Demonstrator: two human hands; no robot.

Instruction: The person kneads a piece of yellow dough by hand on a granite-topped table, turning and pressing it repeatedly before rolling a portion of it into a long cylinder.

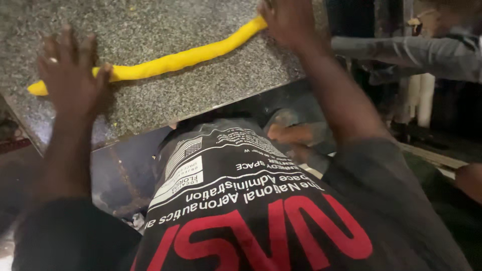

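Observation:
A long yellow rope of dough [175, 60] lies across a speckled grey stone slab [150, 30], running from lower left to upper right. My left hand [70, 75] presses flat on the rope near its left end, fingers spread. Over the rope's right end rests my right hand [288, 20], palm down. Only the short left tip of the dough shows past my left hand. Neither hand grips anything.
The slab's front edge [201, 108] runs diagonally above my black printed shirt [251, 211]. Another person's grey sleeve [411, 52] reaches in at the upper right. White cylinders [422, 98] stand below that sleeve. Dark floor lies under the slab.

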